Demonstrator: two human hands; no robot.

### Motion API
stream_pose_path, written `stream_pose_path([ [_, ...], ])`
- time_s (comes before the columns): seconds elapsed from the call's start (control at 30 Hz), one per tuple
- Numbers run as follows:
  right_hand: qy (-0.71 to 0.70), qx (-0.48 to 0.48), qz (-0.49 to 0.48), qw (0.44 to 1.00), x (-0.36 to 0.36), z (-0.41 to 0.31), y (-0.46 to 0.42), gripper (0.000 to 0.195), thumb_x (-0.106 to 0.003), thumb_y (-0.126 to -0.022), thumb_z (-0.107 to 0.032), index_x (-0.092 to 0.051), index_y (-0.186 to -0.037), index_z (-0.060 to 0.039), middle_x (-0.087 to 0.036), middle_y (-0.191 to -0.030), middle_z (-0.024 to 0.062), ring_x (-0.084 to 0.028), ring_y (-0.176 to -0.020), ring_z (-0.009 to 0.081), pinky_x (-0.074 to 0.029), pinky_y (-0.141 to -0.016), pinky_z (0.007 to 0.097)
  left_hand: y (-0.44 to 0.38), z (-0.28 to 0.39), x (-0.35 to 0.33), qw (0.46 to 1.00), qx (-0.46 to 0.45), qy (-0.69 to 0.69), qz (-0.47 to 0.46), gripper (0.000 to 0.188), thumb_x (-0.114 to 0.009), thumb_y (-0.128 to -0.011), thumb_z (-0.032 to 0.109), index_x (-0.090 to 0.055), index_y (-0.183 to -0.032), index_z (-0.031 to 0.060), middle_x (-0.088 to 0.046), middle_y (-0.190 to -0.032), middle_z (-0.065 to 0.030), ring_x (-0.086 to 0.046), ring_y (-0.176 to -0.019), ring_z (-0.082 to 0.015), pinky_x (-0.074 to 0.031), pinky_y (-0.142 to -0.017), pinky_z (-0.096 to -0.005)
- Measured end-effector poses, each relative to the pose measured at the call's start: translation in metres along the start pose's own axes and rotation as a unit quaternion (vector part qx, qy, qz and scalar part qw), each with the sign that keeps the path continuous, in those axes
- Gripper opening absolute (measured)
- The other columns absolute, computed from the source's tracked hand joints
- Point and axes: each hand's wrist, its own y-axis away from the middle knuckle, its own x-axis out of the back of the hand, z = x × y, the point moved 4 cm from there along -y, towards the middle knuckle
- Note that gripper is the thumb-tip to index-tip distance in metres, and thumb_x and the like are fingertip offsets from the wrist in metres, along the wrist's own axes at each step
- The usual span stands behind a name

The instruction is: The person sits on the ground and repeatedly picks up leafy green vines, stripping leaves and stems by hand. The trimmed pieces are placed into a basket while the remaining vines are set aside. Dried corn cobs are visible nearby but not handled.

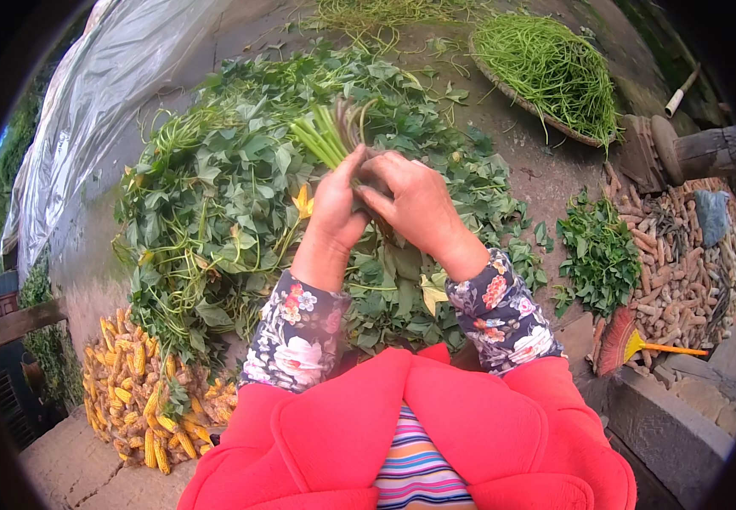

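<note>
My left hand (333, 207) grips a bundle of cut leaf stalks (321, 137), some bright green and some purplish brown, their ends pointing up and away from me. My right hand (416, 207) meets it from the other side, thumb and fingers bent in against the lower part of the bundle; the exact pinch point is partly hidden. Beneath both hands spreads a wide heap of leafy green vines (234, 172), which look like sweet potato vines. A yellow leaf (303, 202) shows beside my left hand, and a paler yellowish leaf (433, 292) lies below my right wrist.
A shallow woven basket (514, 95) heaped with green stalks (549, 70) stands at far right. Corn cobs (132, 382) lie at near left. Right are a small leaf pile (599, 252), bare cobs (667, 287) and a broom (623, 343). Plastic sheeting (113, 95) covers something at left.
</note>
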Motion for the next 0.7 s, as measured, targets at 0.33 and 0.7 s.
stream_pose_path([
  [0.33, -0.073, -0.086, -0.054, 0.992, -0.005, 0.013, 0.000, 0.022, -0.071, -0.085, -0.022, -0.064, -0.093, -0.0020, -0.068, -0.081, 0.0158, -0.067, -0.074, 0.0365, -0.053, -0.067, 0.0459, 0.002, -0.009, -0.002, 0.998, 0.031, -0.051, -0.013, 0.037, -0.053, -0.106, 0.026, -0.066, -0.120, -0.0062, -0.071, -0.116, -0.0151, -0.068, -0.107, -0.0244, -0.053, -0.099, -0.0370],
  [0.7, -0.416, -0.195, -0.024, 0.888, 0.007, 0.030, -0.005, 0.012, -0.071, -0.087, -0.010, -0.068, -0.093, -0.0002, -0.063, -0.080, -0.0039, -0.055, -0.073, 0.0060, -0.046, -0.065, 0.0251, 0.003, 0.009, 0.002, 0.999, -0.046, -0.026, 0.004, 0.025, -0.061, -0.103, 0.019, -0.062, -0.116, -0.0018, -0.070, -0.105, -0.0123, -0.069, -0.095, -0.0244, -0.059, -0.084, -0.0384],
])
